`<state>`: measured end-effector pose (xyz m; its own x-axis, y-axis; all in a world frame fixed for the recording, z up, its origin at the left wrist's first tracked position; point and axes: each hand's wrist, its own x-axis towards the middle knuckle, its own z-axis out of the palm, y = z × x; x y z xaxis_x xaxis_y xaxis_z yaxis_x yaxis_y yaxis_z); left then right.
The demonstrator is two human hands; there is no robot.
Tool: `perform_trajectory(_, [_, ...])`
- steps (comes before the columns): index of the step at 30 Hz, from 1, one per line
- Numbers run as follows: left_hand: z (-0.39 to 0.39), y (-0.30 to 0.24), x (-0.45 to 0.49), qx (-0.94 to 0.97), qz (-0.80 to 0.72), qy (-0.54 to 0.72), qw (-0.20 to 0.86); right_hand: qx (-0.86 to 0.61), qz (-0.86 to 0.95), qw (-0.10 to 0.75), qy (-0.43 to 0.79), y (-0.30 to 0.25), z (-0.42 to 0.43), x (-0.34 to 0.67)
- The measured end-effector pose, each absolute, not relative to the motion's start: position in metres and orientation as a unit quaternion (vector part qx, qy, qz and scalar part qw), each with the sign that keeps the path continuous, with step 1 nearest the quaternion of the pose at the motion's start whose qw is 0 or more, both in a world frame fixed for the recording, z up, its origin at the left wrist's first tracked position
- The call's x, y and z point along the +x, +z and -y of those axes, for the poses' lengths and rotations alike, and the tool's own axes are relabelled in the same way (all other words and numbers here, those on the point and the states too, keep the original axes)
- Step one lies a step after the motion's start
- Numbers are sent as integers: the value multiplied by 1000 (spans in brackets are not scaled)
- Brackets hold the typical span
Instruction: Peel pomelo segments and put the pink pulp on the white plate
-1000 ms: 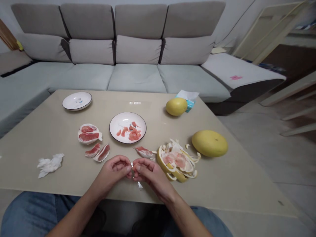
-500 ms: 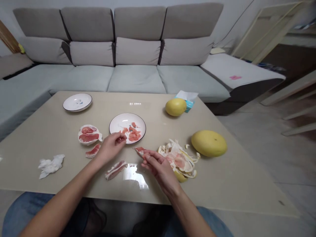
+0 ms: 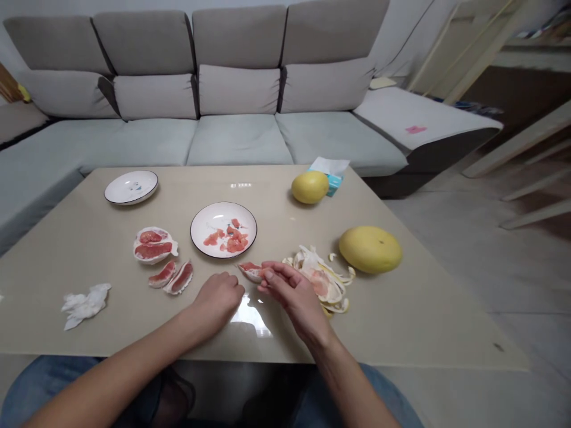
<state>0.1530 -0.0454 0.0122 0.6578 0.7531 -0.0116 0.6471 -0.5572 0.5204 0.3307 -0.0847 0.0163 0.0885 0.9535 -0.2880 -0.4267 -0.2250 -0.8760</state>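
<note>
Between the thumb and fingers of my right hand is a pomelo segment, its red flesh partly out of its pale skin. My left hand is closed, low over the table in front of the plate; its curled fingertips are turned away, so what they hold, if anything, is hidden. A white dark-rimmed plate just beyond both hands bears several bits of red flesh. Left of the left hand lie two loose segments, beside a partly divided peeled pomelo.
A heap of peel and skins lies right of my right hand. Two whole yellow pomelos stand farther right, one by a blue tissue box. A second plate is back left; crumpled tissue is front left. A sofa stands behind.
My left hand has drawn back from the plate toward the near edge, now covering where an emptied segment skin lay. More flesh shows on the plate's left. The right hand keeps its segment.
</note>
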Motion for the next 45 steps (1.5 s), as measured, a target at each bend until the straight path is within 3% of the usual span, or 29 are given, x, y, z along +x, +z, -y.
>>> perform_trajectory(5, [46, 4, 167, 902, -400, 9, 162, -484, 276, 561, 612, 16, 85, 330])
perform_trajectory(11, [41, 11, 170, 914, -382, -41, 135, -484, 288, 561, 607, 16, 85, 331])
perform_trajectory(19, [-11, 39, 153, 890, -439, 32, 119, -493, 290, 540, 617, 18, 85, 329])
perform_trajectory(26, [-58, 29, 147, 856, -486, 78, 159, -492, 309, 510, 634, 15, 85, 320])
perform_trajectory(32, [-19, 47, 143, 842, -455, 126, 262, -498, 414, 498, 578, 10, 87, 317])
perform_trajectory(37, [31, 47, 141, 677, -382, 205, 595, -540, 546, 505, 394, 4, 92, 309])
perform_trajectory(45, [51, 18, 140, 506, -386, 326, 699, -521, 611, 483, 349, 3, 100, 302])
